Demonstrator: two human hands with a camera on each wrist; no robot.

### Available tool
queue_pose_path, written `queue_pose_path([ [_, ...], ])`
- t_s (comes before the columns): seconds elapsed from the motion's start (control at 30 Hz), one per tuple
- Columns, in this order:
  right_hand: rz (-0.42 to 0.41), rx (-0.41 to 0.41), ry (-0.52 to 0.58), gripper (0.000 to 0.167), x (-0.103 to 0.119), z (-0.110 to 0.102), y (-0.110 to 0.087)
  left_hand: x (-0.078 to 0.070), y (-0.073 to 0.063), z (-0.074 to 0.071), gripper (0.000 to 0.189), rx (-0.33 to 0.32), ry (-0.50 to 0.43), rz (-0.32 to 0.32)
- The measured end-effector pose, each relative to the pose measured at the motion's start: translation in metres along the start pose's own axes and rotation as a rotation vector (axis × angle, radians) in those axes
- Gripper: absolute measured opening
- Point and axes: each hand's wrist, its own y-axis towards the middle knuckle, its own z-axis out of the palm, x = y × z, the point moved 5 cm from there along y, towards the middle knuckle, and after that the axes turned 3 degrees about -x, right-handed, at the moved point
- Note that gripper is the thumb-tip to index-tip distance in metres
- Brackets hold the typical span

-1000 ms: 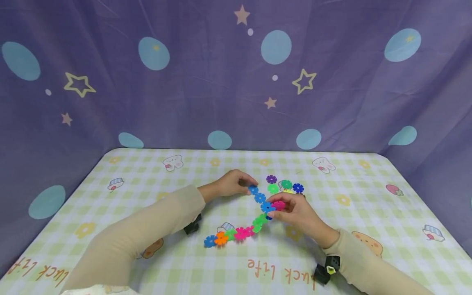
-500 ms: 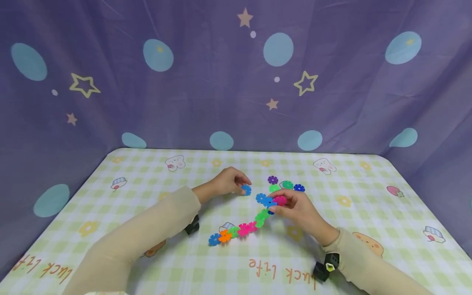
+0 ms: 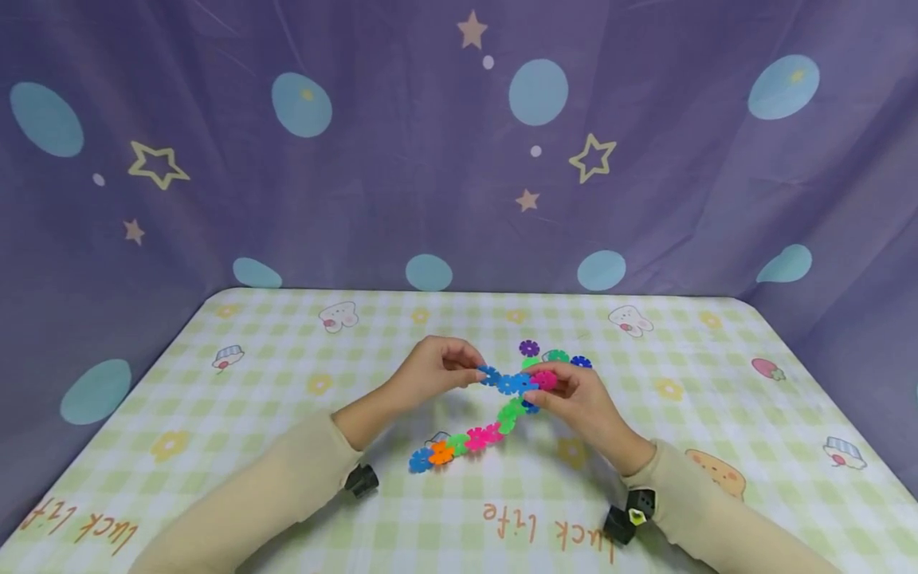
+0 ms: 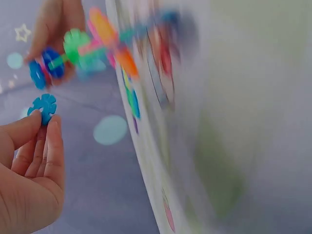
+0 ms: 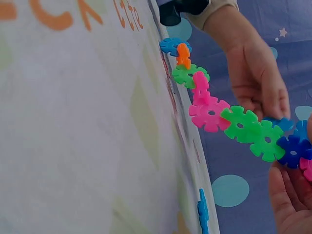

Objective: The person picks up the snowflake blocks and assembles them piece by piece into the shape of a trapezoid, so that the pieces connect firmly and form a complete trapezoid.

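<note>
My left hand pinches a light-blue flower-shaped snowflake disc between thumb and fingertips. In the head view this disc is right beside the blue end of a disc chain; the left wrist view shows a small gap there. My right hand grips that chain near its pink disc and blue discs. From there the chain slants down to the left through green discs, pink ones and an orange disc to a blue end disc. My right fingers partly hide the held section.
Loose discs lie behind my right hand, among them a purple disc, a green disc and a dark-blue disc. A checked cloth covers the table, and a purple curtain hangs behind it.
My left hand drew the light-blue disc leftward off the chain's end, then brought it back right beside it. My right hand keeps its grip on the chain, almost in place.
</note>
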Motion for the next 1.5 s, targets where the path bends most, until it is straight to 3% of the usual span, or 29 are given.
queue_pose_path([
  [0.17,-0.008,-0.008,0.006,0.028,0.001,0.001,0.000,-0.009,-0.014,0.009,0.011,-0.016,-0.072,0.012],
  [0.43,-0.033,-0.001,0.051,0.027,0.003,0.004,-0.003,-0.010,-0.019,0.013,0.012,-0.065,-0.095,-0.027],
  [1.03,-0.018,-0.027,0.024,0.027,0.005,0.004,-0.004,-0.015,-0.021,0.020,0.008,-0.146,-0.016,0.084],
  [1.33,0.012,-0.067,-0.009,0.023,0.006,-0.001,-0.005,-0.019,-0.019,0.022,0.006,-0.109,-0.057,0.114],
  [1.5,0.011,-0.064,-0.013,0.024,0.004,0.000,-0.005,-0.018,-0.018,0.022,0.005,-0.093,-0.077,0.097],
])
